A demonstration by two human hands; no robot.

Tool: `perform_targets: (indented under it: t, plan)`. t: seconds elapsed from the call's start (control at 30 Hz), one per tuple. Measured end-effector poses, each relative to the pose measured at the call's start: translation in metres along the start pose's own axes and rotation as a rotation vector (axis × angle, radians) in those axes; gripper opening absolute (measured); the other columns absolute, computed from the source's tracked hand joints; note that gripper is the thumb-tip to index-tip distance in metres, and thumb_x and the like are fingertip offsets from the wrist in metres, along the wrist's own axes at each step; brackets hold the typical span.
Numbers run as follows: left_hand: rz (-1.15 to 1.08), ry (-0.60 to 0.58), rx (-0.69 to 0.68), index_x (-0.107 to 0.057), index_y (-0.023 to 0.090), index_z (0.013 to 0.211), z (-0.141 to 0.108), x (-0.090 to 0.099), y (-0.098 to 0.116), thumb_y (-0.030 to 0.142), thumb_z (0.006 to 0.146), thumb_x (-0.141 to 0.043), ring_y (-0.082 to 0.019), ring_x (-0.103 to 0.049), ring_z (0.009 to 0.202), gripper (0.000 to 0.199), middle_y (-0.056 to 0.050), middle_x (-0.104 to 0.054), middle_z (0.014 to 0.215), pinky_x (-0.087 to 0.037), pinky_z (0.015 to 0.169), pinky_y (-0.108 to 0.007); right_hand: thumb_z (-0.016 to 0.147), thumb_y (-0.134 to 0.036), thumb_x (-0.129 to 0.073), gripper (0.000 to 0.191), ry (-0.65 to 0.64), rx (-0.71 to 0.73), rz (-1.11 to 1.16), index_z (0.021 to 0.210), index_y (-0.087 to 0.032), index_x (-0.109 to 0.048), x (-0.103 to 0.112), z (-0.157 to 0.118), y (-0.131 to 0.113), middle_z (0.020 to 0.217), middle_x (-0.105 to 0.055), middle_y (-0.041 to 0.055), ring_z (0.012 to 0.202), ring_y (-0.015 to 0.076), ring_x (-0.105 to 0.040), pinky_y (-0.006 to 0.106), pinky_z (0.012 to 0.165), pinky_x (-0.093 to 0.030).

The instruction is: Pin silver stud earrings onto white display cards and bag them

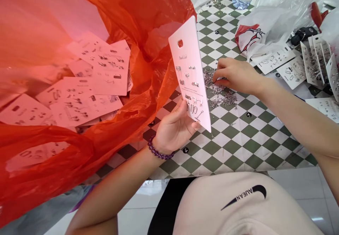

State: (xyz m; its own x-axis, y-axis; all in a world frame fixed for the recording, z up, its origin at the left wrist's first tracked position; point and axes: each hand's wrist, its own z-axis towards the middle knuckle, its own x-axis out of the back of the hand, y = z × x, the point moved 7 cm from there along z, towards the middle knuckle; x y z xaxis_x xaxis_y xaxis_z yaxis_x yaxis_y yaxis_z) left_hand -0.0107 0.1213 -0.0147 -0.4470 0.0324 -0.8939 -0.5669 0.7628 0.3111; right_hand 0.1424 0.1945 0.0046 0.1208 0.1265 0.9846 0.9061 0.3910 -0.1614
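An orange plastic bag [148, 69] gapes open, heaped with earring cards [97, 65] — beyond it, a green-and-white checkered tablecloth [233, 146] covers the table, white floor tiles [307, 189] showing below its edge. The left hand [173, 127] clamps a single earring card [189, 72] beside the bag, its long axis pointing away, top end leaning left. The right hand [235, 76], fingers bunched, touches scattered silver studs [222, 99] — whether it pinches any, I can't tell.

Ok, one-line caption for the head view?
Left hand holds an earring card; right hand touches loose silvery jewellery pieces on a checkered tablecloth.
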Motion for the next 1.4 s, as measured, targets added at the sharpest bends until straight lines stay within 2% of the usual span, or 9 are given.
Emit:
perform_targets:
  t: [0.17, 0.3, 0.47, 0.7, 0.9, 1.17, 1.27, 1.4]
  plan:
    - [-0.007, -0.008, 0.003, -0.062, 0.017, 0.074, 0.000, 0.001, 0.000, 0.011, 0.083, -0.056, -0.008, -0.059, 0.062, 0.013, 0.000, -0.060, 0.075, -0.050, 0.048, -0.012, 0.084, -0.023, -0.060, 0.010, -0.037, 0.102, -0.079, 0.092, -0.022, -0.065, -0.001, 0.005, -0.002, 0.095, -0.055, 0.0059, 0.092, 0.0203, -0.051, 0.027, 0.051, -0.025]
    - [0.007, 0.025, 0.002, -0.063, 0.017, 0.074, 0.001, 0.004, -0.001, 0.011, 0.084, -0.055, -0.008, -0.058, 0.062, 0.014, -0.001, -0.061, 0.078, -0.049, 0.046, -0.012, 0.087, -0.021, -0.055, 0.009, -0.061, 0.161, -0.122, 0.090, -0.021, -0.064, -0.003, 0.007, -0.007, 0.093, -0.056, 0.0069, 0.089, 0.0211, -0.051, 0.029, 0.054, -0.029]
    - [0.010, 0.086, 0.004, -0.065, 0.020, 0.087, 0.000, 0.008, -0.001, 0.012, 0.086, -0.053, -0.007, -0.057, 0.061, 0.015, -0.001, -0.062, 0.083, -0.047, 0.044, -0.012, 0.088, -0.018, -0.051, 0.012, -0.063, 0.139, -0.056, 0.089, -0.019, -0.063, -0.003, 0.004, -0.006, 0.091, -0.057, 0.0080, 0.087, 0.0211, -0.051, 0.031, 0.061, -0.034]
    - [-0.008, 0.042, 0.006, -0.063, 0.018, 0.082, 0.001, 0.005, -0.001, 0.012, 0.086, -0.052, -0.008, -0.059, 0.063, 0.013, 0.000, -0.061, 0.074, -0.048, 0.045, -0.012, 0.089, -0.022, -0.053, 0.013, 0.004, 0.151, -0.025, 0.090, -0.019, -0.066, -0.002, 0.001, -0.005, 0.092, -0.058, 0.0068, 0.088, 0.0195, -0.050, 0.029, 0.062, -0.033]
    - [0.012, 0.065, -0.004, -0.063, 0.018, 0.086, 0.000, 0.005, -0.001, 0.013, 0.089, -0.048, -0.006, -0.055, 0.058, 0.017, -0.001, -0.062, 0.079, -0.047, 0.045, -0.012, 0.090, -0.025, -0.051, 0.018, 0.029, 0.168, -0.088, 0.089, -0.021, -0.068, -0.005, 0.000, -0.008, 0.091, -0.060, 0.0064, 0.085, 0.0193, -0.049, 0.030, 0.066, -0.034]
    - [0.002, 0.077, 0.005, -0.063, 0.018, 0.086, 0.000, 0.005, -0.002, 0.014, 0.089, -0.048, -0.006, -0.056, 0.060, 0.016, -0.001, -0.060, 0.078, -0.046, 0.044, -0.010, 0.095, -0.021, -0.034, 0.031, 0.044, 0.075, -0.293, 0.090, -0.015, -0.064, -0.010, -0.001, -0.012, 0.091, -0.059, 0.0106, 0.083, 0.0217, -0.049, 0.033, 0.066, -0.032]
    - [-0.011, 0.063, 0.021, -0.062, 0.016, 0.083, 0.000, 0.003, -0.004, 0.015, 0.090, -0.049, -0.005, -0.056, 0.059, 0.014, -0.001, -0.058, 0.075, -0.044, 0.042, -0.007, 0.094, -0.021, -0.035, 0.028, 0.100, 0.036, -0.228, 0.092, -0.016, -0.062, -0.007, -0.003, -0.008, 0.092, -0.058, 0.0105, 0.082, 0.0219, -0.050, 0.033, 0.068, -0.034]
    - [0.026, 0.122, 0.047, -0.063, 0.015, 0.085, 0.000, 0.005, -0.007, 0.013, 0.089, -0.051, -0.003, -0.050, 0.052, 0.013, 0.000, -0.055, 0.070, -0.039, 0.039, -0.005, 0.093, -0.025, -0.039, 0.022, 0.172, -0.064, 0.029, 0.089, -0.017, -0.058, 0.000, -0.012, 0.004, 0.091, -0.055, 0.0098, 0.083, 0.0222, -0.051, 0.034, 0.070, -0.038]
